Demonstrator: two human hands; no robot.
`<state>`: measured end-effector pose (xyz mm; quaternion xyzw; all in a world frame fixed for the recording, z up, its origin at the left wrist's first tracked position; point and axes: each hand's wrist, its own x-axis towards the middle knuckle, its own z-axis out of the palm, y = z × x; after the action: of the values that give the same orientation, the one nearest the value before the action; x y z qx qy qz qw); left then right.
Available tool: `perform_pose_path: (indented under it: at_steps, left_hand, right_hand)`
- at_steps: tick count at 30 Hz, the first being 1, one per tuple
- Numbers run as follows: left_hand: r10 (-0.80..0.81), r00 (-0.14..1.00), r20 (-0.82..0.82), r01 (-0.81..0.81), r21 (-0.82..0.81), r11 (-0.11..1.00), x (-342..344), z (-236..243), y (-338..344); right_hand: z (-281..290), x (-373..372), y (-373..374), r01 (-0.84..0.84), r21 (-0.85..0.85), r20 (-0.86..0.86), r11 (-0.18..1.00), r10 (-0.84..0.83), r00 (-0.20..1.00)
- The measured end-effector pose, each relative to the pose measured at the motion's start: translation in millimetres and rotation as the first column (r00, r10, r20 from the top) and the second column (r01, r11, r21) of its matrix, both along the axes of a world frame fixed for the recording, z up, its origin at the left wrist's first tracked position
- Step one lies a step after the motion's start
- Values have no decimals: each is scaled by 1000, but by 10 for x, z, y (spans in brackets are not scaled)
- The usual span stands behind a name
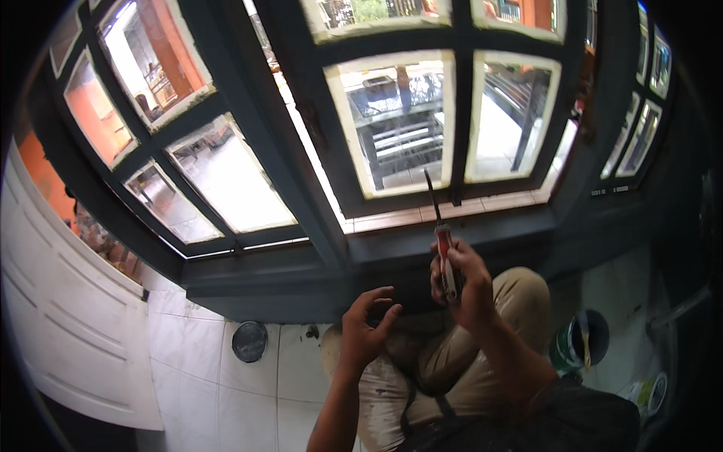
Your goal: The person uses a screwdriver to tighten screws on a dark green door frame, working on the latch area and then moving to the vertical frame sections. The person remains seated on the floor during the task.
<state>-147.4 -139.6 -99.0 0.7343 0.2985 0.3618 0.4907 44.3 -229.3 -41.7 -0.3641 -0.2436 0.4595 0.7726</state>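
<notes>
Below the middle window [465, 113], dark-framed with pale-edged glass, the right hand [473, 277] is wrapped round the red-and-pale handle of a hand tool [443, 239], its thin dark blade jutting beyond the fingers. The left hand [366, 331], fingers curled apart, hangs below the window's left corner.

The right fingers [468, 260] are wrapped round the red-and-grey handle of a tool [444, 245], its thin tip pointing ahead of them at the window [463, 113]; contact is unclear. Just left, the left fingers [372, 297] are curled, holding nothing. Farther left, a dish [249, 341] lies on the floor [248, 399]. Right of the right fingers stands a bucket [562, 354] with a brush [585, 340].
</notes>
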Motion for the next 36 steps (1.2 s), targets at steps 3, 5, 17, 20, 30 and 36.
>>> perform_pose_path:
  at_steps: [3,5,17,20,30,36]
  left_hand:
    - [173,985,13,-171,-83,982,-277,-328,-384]
    - [272,953,135,-246,-181,952,-348,-415,-524]
    - [496,868,31,-490,-107,865,-565,-81,1579]
    - [491,867,-78,-497,-93,863,-325,-191,1869]
    - [372,918,141,-360,-104,927,-23,-498,2472]
    - [296,911,285,-230,-243,942,-38,-649,2617]
  right_hand:
    - [16,0,-282,52,80,133,995,-63,989]
    - [-71,-3,-565,122,63,175,991,-131,976]
    - [-532,578,-2055,501,-98,131,860,-488,863]
    - [-784,628,-2141,547,-192,182,815,-518,836]
    - [-1185,379,-1372,445,-287,109,848,-432,895]
    - [-1096,332,-619,273,-164,171,948,-245,954]
